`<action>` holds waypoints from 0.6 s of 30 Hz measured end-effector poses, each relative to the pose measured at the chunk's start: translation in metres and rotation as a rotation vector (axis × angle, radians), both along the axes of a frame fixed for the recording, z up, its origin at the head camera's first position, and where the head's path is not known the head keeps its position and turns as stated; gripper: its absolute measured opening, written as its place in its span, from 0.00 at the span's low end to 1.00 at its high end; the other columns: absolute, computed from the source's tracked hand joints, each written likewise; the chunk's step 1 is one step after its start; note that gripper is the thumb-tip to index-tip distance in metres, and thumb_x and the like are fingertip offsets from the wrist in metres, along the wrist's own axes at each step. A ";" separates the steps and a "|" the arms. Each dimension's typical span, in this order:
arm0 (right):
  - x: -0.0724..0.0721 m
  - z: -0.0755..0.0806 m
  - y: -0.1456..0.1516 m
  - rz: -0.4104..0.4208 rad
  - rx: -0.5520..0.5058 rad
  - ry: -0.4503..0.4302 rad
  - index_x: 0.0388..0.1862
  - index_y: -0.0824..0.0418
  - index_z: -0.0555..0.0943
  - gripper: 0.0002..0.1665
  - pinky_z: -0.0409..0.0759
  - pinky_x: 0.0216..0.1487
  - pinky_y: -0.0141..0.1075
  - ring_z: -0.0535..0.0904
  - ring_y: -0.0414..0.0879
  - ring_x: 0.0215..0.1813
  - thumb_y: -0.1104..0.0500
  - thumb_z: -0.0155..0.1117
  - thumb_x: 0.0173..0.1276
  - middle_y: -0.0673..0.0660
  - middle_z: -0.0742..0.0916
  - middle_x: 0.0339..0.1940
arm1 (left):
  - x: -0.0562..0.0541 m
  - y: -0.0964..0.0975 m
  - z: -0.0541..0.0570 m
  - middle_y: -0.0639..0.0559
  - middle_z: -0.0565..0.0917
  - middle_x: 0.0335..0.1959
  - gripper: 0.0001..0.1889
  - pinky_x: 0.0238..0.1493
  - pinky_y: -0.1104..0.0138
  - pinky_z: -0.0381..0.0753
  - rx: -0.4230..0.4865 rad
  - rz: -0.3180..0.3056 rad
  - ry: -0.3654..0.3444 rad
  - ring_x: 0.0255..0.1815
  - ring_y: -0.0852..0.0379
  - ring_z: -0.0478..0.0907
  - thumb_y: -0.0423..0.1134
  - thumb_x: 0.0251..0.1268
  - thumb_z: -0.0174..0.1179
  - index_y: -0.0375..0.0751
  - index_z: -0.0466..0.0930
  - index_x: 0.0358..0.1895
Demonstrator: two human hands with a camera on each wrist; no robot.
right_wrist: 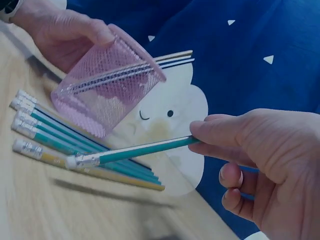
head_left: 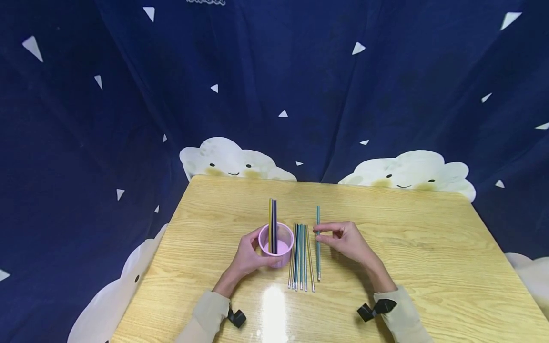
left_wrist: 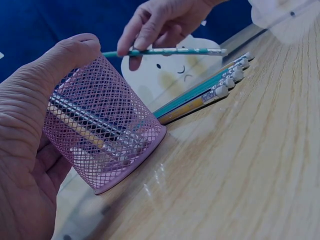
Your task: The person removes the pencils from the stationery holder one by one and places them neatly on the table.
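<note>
My left hand (head_left: 249,252) grips a pink mesh pencil cup (left_wrist: 107,125) around its side, near the rim. Several pencils (head_left: 273,226) stand inside it, yellow and dark ones, leaning against its wall. Between thumb and fingers, my right hand (head_left: 346,240) pinches a green pencil (right_wrist: 145,149); its white eraser end points toward me, and it is raised off the table. A row of loose pencils (head_left: 302,257), green, yellow and dark, lies side by side on the table just right of the cup, erasers toward me.
The wooden table (head_left: 429,257) runs out to both sides of the hands. Behind it hangs a dark blue curtain (head_left: 317,85) with white triangles and cloud faces. Black straps with small devices sit on both wrists.
</note>
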State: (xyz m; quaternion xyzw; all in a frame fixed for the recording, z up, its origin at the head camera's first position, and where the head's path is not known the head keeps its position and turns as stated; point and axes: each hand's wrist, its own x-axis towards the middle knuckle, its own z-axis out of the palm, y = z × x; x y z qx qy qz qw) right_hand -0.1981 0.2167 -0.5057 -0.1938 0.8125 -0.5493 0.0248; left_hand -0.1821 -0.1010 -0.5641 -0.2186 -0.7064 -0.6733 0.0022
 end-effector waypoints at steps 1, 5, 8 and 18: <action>0.000 -0.002 0.001 -0.005 0.006 -0.006 0.51 0.64 0.90 0.16 0.58 0.15 0.27 0.62 0.33 0.18 0.61 0.78 0.64 0.57 0.86 0.27 | 0.000 0.000 0.000 0.38 0.82 0.65 0.46 0.71 0.54 0.77 0.000 0.002 -0.001 0.65 0.45 0.80 0.29 0.40 0.83 0.33 0.75 0.70; -0.002 -0.009 0.004 -0.023 0.033 -0.019 0.52 0.65 0.90 0.17 0.60 0.16 0.27 0.63 0.34 0.19 0.60 0.77 0.66 0.57 0.92 0.41 | 0.000 0.000 0.000 0.38 0.82 0.65 0.45 0.72 0.57 0.77 -0.001 0.012 -0.013 0.65 0.45 0.80 0.28 0.40 0.83 0.32 0.75 0.70; -0.004 -0.014 0.007 -0.025 0.044 -0.031 0.52 0.64 0.90 0.16 0.61 0.17 0.26 0.64 0.33 0.20 0.60 0.77 0.66 0.57 0.93 0.45 | -0.001 0.000 -0.001 0.37 0.82 0.65 0.45 0.71 0.59 0.77 0.002 0.010 -0.017 0.65 0.44 0.80 0.28 0.40 0.83 0.32 0.75 0.70; -0.005 -0.008 0.013 -0.003 0.055 -0.052 0.48 0.60 0.92 0.13 0.65 0.14 0.27 0.66 0.35 0.16 0.57 0.77 0.66 0.56 0.93 0.42 | -0.001 0.001 -0.002 0.36 0.82 0.64 0.46 0.69 0.61 0.79 0.013 0.008 -0.007 0.63 0.46 0.81 0.27 0.40 0.83 0.32 0.75 0.70</action>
